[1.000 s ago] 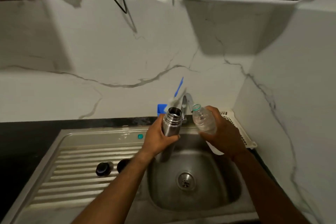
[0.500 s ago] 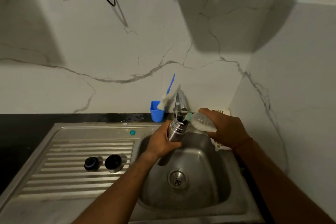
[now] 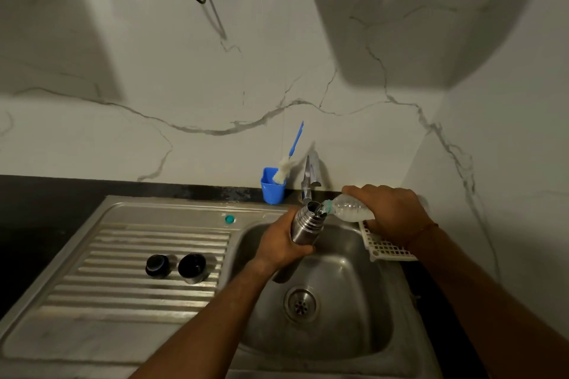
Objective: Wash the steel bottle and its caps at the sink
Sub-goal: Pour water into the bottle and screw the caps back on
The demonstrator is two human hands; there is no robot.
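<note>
1. Steel sits inside curled fingers: the left hand [image 3: 278, 248] clamps round the middle of the steel bottle [image 3: 308, 223], thumb on one side and fingers closed on the other, holding it nearly upright with its mouth open.
2. The right hand [image 3: 391, 212] grips a clear plastic bottle [image 3: 348, 209] from above, fingers curled round its body. It is tilted so its neck meets the steel bottle's mouth. It appears to be pouring, though no stream can be made out.
3. The steel bottle hangs over the back edge of the sink basin [image 3: 354, 301], just below the tap [image 3: 308, 178].
4. Handling, as a judgement: the steel bottle is rigid, probably slick once wet, and heavier when filled. The ribbed band under its neck and the mid-body give the surest hold.
5. A smaller cap [image 3: 157, 265] and a larger cap [image 3: 192, 266], both dark, sit side by side on the ribbed drainboard [image 3: 123, 255], near its right edge by the basin. Neither hand touches them. They look light and easy to pinch by the rim.
6. At the sink's back edge a blue cup [image 3: 272, 191] holds a brush [image 3: 286, 168]. A white rack [image 3: 385, 251] lies at the basin's right edge.
</note>
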